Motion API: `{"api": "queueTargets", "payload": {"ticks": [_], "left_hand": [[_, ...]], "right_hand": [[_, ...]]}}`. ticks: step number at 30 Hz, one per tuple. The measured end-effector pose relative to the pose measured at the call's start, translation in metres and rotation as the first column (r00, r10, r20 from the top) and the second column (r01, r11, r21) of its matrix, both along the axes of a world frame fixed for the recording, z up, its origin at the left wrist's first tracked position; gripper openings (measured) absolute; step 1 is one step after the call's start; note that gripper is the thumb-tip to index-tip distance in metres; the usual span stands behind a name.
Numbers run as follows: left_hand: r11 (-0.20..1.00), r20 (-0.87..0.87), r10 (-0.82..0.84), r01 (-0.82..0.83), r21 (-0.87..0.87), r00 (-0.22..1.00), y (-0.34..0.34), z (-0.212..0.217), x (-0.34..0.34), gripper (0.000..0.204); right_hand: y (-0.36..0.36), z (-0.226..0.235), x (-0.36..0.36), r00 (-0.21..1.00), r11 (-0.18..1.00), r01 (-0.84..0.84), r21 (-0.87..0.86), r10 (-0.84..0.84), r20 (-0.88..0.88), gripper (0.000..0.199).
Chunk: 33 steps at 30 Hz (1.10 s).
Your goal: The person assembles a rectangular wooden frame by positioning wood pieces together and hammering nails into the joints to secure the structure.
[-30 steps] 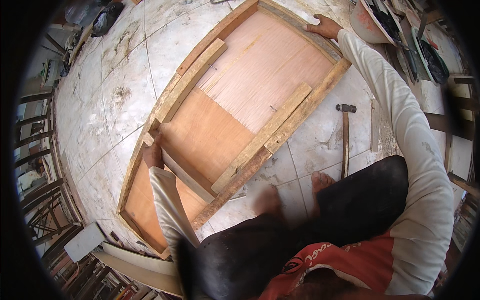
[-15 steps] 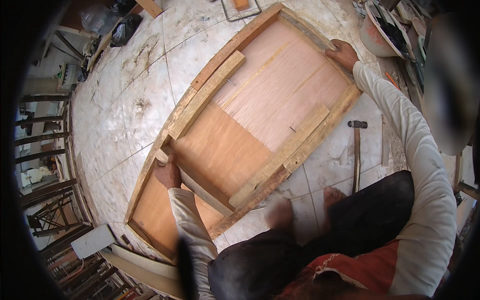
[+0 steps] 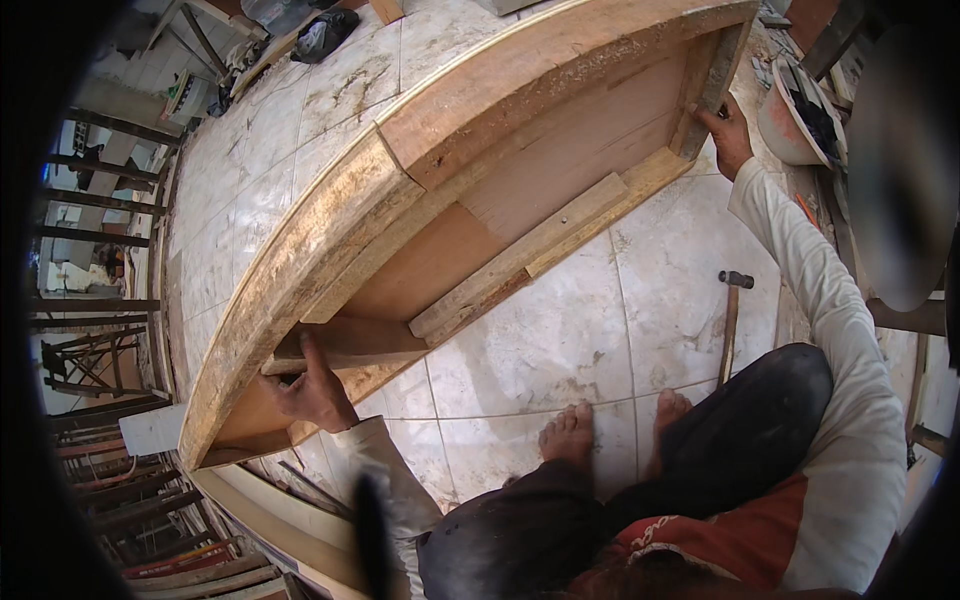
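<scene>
A large wooden panel frame point(image 3: 520, 110) with a plywood back is tilted up, its far long side raised off the floor. Blocks of wood line its inner edges, and a wooden crosspiece point(image 3: 365, 340) spans it near the left end. My left hand point(image 3: 318, 388) grips the frame at that crosspiece, thumb up along the wood. At the right end, my right hand point(image 3: 728, 137) is closed round the short end rail of the frame. A hammer point(image 3: 733, 318) with a wooden handle lies on the floor by my right knee.
Stained pale tiles point(image 3: 530, 340) make up the floor. A tub point(image 3: 797, 120) of dark things stands at the right, a black plastic bag point(image 3: 325, 35) at the far left. Long boards point(image 3: 290, 520) lie at the lower left, beside a wooden railing point(image 3: 100, 305).
The frame has gone from lying flat to tilted, its far side lifted toward me. Both hands moved with it, keeping hold. One foot has shifted slightly and more floor shows in front.
</scene>
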<state>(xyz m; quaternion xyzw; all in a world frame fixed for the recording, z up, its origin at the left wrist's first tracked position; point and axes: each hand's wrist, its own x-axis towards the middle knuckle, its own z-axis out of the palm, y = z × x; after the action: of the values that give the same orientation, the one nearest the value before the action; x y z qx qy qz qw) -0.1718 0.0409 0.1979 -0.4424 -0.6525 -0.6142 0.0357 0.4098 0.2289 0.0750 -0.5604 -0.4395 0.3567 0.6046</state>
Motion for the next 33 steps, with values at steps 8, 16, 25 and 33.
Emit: {"api": "queueTargets", "payload": {"ticks": [8,16,25,33], "left_hand": [[0.972,0.14,0.232,-0.236,0.013,0.963,-0.092,-0.028,0.029,0.051],[0.952,0.225,0.305,-0.297,-0.071,0.925,-0.173,-0.067,0.038,0.05],[0.959,0.258,0.28,-0.254,-0.13,0.925,-0.197,-0.089,0.032,0.049],[0.971,0.26,0.228,-0.198,-0.135,0.938,-0.192,-0.09,0.03,0.049]], "right_hand": [[-0.067,-0.018,0.051,0.994,0.997,0.019,-0.078,-0.011,0.107,0.051],[-0.115,-0.041,0.083,0.981,0.975,0.022,-0.223,0.022,0.194,0.051],[-0.119,-0.043,0.089,0.974,0.963,-0.02,-0.267,0.08,0.214,0.051],[-0.113,-0.035,0.092,0.964,0.961,-0.036,-0.275,0.105,0.243,0.052]]}}
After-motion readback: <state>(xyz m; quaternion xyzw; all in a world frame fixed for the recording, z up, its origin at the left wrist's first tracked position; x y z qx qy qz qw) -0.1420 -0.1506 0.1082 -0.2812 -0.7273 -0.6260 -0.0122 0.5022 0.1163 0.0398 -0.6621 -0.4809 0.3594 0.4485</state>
